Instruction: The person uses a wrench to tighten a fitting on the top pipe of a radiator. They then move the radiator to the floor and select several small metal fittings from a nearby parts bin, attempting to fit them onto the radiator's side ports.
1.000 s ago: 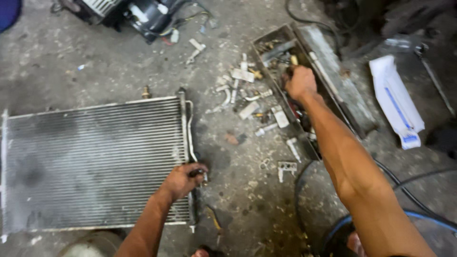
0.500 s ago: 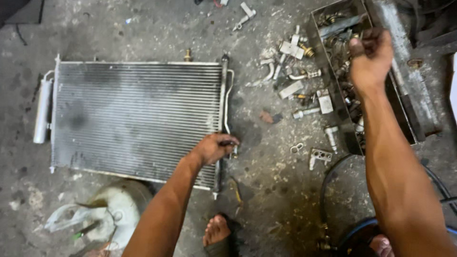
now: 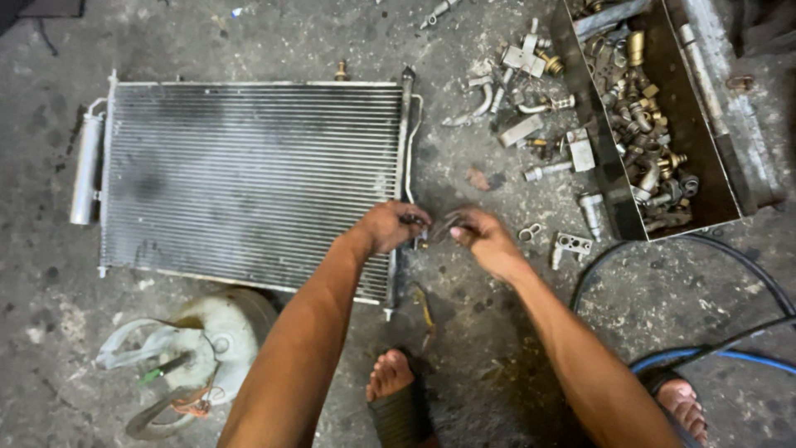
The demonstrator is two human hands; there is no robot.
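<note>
A finned metal condenser (image 3: 249, 174) lies flat on the concrete floor. My left hand (image 3: 391, 226) pinches a small fitting at the condenser's right edge, near its side tube (image 3: 404, 133). My right hand (image 3: 482, 236) has come in close beside it, fingers closed on a small dark metal fitting (image 3: 452, 222). The two hands almost touch. What exactly sits between the left fingers is too small to tell.
A metal tray (image 3: 723, 166) with several brass and steel fittings stands at the upper right. Loose fittings (image 3: 531, 124) are scattered between tray and condenser. A pale gas cylinder (image 3: 207, 340) sits lower left. Hoses (image 3: 730, 353) curve at lower right. My feet (image 3: 390, 377) are below.
My right hand has left the tray and moved down-left to the condenser's edge, now holding a small fitting beside my left hand. The left hand stayed put.
</note>
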